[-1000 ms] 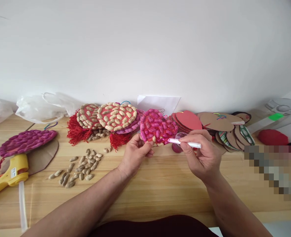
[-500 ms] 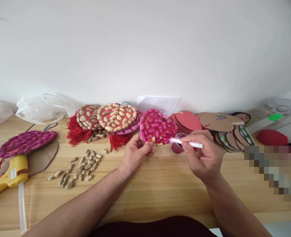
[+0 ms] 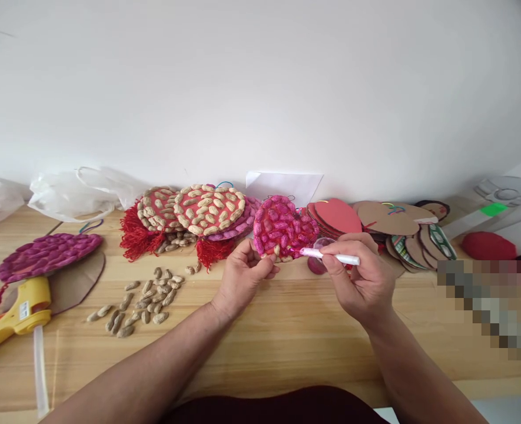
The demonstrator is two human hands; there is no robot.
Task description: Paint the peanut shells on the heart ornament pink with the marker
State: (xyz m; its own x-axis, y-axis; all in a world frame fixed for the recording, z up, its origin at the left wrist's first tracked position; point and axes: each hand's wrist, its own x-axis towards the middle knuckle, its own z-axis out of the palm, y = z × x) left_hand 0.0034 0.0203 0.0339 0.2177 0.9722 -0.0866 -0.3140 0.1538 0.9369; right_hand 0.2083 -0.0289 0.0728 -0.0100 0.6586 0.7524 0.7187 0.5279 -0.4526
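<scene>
Left grip [image 3: 248, 274] pinches the pink peanut piece [image 3: 282, 227] — right grip [image 3: 359, 274] (fingers curled) clasps a white brush [image 3: 337, 257].

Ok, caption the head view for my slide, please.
Left hand steadies a pink peanut-covered piece while the right hand holds a white brush against it.

Left hand [image 3: 244, 277]: fingers curled, thumb pressed toward the fingertips in a pinch. Right hand [image 3: 362, 277]: thumb and fingers closed in a pen-like grip; both bare forearms reach forward, converging.
</scene>
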